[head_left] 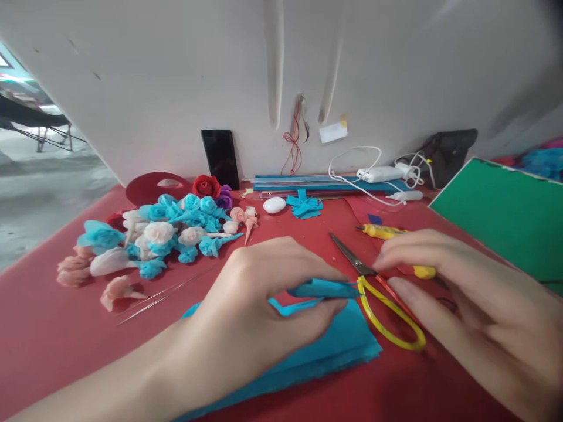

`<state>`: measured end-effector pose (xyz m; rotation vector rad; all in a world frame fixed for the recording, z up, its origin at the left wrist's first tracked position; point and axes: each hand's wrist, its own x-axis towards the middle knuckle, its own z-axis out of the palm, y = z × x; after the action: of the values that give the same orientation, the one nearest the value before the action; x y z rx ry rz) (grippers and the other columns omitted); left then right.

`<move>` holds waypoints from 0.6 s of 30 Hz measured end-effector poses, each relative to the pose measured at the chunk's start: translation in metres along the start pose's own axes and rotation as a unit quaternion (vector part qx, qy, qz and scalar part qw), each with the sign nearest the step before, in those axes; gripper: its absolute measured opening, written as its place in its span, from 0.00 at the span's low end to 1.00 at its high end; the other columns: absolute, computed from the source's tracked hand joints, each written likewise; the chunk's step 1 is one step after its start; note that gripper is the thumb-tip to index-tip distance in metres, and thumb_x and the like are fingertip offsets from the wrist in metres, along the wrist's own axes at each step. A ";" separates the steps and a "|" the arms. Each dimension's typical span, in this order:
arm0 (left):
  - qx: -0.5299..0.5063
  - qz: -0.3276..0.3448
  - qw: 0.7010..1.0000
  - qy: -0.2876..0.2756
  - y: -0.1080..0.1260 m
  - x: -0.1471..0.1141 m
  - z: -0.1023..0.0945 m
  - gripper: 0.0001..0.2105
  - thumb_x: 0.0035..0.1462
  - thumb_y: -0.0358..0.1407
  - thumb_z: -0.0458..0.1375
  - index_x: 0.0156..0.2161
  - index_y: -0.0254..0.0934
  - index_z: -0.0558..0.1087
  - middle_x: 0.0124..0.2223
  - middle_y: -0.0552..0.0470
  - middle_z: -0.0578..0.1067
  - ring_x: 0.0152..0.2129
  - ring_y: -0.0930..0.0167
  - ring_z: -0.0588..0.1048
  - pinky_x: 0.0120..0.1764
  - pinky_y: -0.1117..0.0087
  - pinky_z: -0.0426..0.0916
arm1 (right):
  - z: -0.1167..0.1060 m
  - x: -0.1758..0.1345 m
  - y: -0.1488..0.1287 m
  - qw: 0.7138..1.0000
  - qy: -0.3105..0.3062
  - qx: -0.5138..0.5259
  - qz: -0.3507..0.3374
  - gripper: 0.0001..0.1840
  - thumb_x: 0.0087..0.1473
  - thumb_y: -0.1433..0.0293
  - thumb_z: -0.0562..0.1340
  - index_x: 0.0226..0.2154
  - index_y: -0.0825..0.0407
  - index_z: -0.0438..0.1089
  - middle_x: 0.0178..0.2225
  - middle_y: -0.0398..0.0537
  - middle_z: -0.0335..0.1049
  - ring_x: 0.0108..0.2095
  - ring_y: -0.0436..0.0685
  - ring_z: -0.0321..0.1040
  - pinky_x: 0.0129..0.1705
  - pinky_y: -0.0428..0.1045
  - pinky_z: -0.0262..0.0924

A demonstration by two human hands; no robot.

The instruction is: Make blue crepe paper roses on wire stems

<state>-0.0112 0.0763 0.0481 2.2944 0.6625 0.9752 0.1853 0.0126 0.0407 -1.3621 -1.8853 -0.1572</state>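
A small rolled or folded strip of blue crepe paper (323,288) is pinched between the thumb and fingers of my left hand (264,305). Below that hand lies a stack of blue crepe paper sheets (343,334), partly hidden by the hand and wrist. My right hand (466,293) hovers just to the right, thumb and forefinger apart with nothing visible between them. Beneath its fingertips, scissors (387,328) with one yellow and one red handle lie on the table, blades pointing to the far left. Part of the red handle is covered by the right thumb.
Blue, white and pink paper flowers (160,233) are heaped at the left, near thin wires (162,300). Behind are a white egg-shaped object (275,204), blue paper strips (304,205), a phone (220,158) and a white charger (380,174). A yellow glue gun (382,231) and green board (501,217) lie right.
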 end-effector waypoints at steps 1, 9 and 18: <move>0.002 0.011 1.000 -0.006 0.001 0.000 0.001 0.08 0.49 0.26 0.59 0.35 0.37 0.76 0.32 0.60 0.79 0.29 0.80 0.74 0.35 0.85 0.68 | 0.002 -0.002 -0.004 1.000 -0.005 0.012 -0.006 0.04 0.56 0.69 0.55 0.33 0.44 0.65 0.37 0.38 0.68 0.37 0.51 0.65 0.35 0.43 0.60; 0.014 0.038 0.999 -0.031 0.004 -0.004 0.003 0.06 0.50 0.28 0.59 0.35 0.36 0.75 0.31 0.58 0.79 0.29 0.79 0.74 0.34 0.83 0.68 | 0.000 -0.004 0.002 0.994 -0.085 0.069 -0.016 0.04 0.56 0.71 0.55 0.34 0.47 0.64 0.36 0.42 0.66 0.35 0.50 0.64 0.28 0.42 0.59; 0.017 0.032 0.999 -0.030 0.001 -0.004 0.004 0.06 0.50 0.29 0.60 0.35 0.38 0.76 0.31 0.61 0.78 0.29 0.82 0.74 0.34 0.88 0.67 | 0.003 -0.006 -0.001 0.987 -0.122 0.103 -0.020 0.06 0.57 0.74 0.54 0.35 0.48 0.64 0.37 0.40 0.63 0.38 0.47 0.61 0.37 0.41 0.57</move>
<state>-0.0108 0.0717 0.0447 2.3782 0.5882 0.9269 0.1841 0.0094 0.0354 -1.2481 -2.0663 0.1882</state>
